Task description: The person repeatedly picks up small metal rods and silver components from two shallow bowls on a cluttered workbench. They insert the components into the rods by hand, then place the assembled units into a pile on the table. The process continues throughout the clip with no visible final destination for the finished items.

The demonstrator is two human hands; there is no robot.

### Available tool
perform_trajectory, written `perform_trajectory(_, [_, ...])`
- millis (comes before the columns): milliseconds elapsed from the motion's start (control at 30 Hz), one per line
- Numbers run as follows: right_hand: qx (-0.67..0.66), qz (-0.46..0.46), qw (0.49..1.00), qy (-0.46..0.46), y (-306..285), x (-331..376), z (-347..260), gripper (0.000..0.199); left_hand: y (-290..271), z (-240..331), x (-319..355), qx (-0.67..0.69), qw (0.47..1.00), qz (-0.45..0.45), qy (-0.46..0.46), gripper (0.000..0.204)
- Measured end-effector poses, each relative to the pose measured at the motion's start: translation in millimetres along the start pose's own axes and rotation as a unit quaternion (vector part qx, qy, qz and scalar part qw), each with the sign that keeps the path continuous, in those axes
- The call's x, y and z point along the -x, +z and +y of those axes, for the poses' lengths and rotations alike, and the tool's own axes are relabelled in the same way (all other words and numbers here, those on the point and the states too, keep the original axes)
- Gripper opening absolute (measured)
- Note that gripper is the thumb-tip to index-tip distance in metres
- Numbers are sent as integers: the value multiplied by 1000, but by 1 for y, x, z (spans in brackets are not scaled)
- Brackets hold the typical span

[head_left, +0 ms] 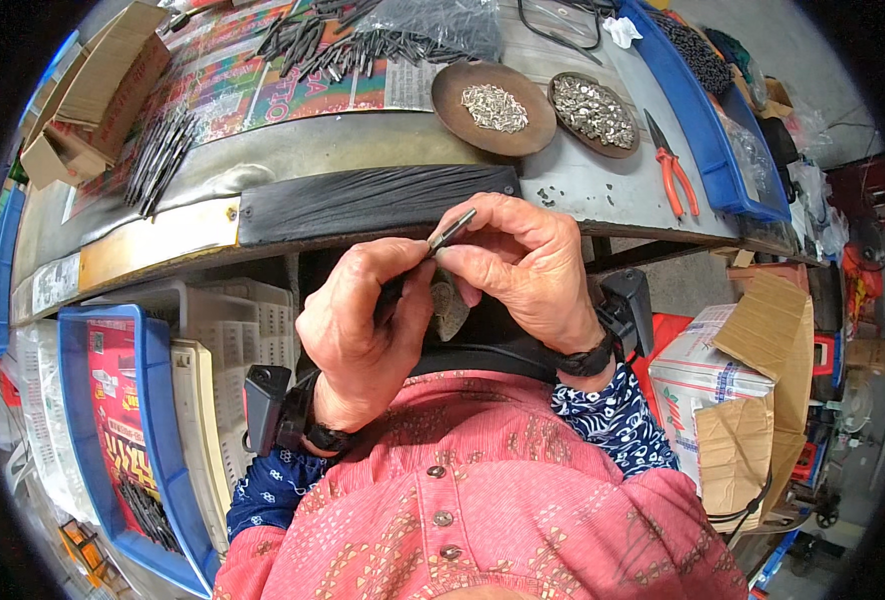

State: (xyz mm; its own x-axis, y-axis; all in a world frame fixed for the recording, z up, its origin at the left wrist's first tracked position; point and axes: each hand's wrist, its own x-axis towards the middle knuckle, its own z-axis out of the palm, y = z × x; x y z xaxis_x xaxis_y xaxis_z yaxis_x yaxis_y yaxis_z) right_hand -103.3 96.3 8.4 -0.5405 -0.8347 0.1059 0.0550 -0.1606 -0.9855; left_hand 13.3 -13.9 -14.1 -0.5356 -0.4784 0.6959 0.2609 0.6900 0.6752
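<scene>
Slim rod [454, 231]: held in narrow grip of left hand [363, 310] and right hand [531, 262], nearside of round dish [448, 97]; dark rods [300, 45] lay leftward, finished count unclear.

1. Behind your left hand [368, 310], a black wrist strap [329, 434] circles the wrist; a black box-shaped device [267, 405] sits on its outer side.
2. Behind your right hand [528, 265], a matching strap [588, 359] and black device [627, 300].
3. Farther up each forearm, a navy sleeve [618, 420] printed with white motifs.
4. Below both hands, your coral-pink shirt [553, 500]: fine lines, scattered gold-beige patches, round dark buttons [443, 518] down the middle.
</scene>
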Motion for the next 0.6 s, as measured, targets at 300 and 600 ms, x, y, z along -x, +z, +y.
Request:
perform_trajectory(300, [-1,-9,1000,20,-4,-6,5,14,0,-9,-3,-29,998,-5,56,26])
perform_trajectory(600, [0,3,999,37,-3,-9,6,11,2,-14,-5,-50,996,-4,76,28])
